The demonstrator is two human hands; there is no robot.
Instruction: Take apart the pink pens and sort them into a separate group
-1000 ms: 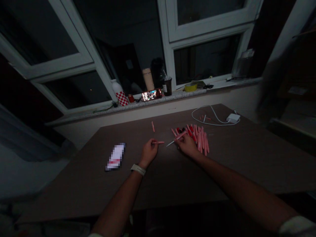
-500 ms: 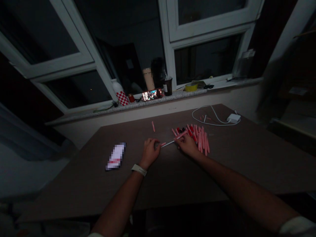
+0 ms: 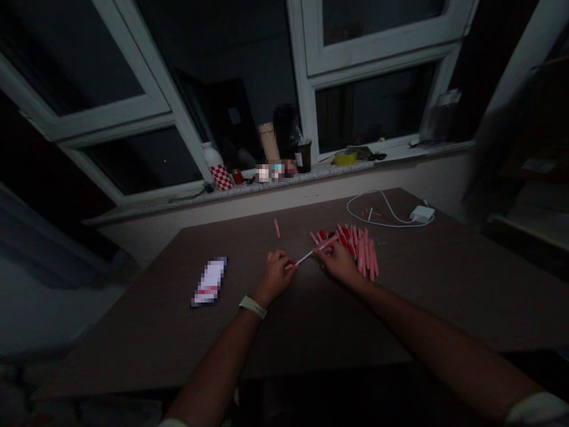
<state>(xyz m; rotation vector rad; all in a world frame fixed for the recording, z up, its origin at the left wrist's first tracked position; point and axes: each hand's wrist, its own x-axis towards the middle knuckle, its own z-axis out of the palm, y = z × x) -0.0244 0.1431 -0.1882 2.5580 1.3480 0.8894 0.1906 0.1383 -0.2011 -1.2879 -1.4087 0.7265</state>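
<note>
My left hand (image 3: 278, 276) grips a short pink pen part, mostly hidden by the fingers, at the end of a thin white rod (image 3: 304, 258). My right hand (image 3: 338, 264) holds a pink pen barrel (image 3: 326, 242), with the white rod running from it toward my left hand. The hands are a short way apart. Just beyond my right hand lies a heap of pink and red pens (image 3: 361, 249). One loose pink piece (image 3: 277, 228) lies farther up the brown table (image 3: 240, 332).
A white cable and charger (image 3: 421, 213) lie at the table's far right, with small pink pieces inside the cable loop. A pixelated packet (image 3: 208, 281) lies left of my hands. Beyond the table's far edge, a windowsill (image 3: 320, 169) holds a bottle, cup, tape roll and phone.
My left hand has moved right and closed around the end of the white rod, bringing its pink piece to the rod. The head view has shifted slightly.
</note>
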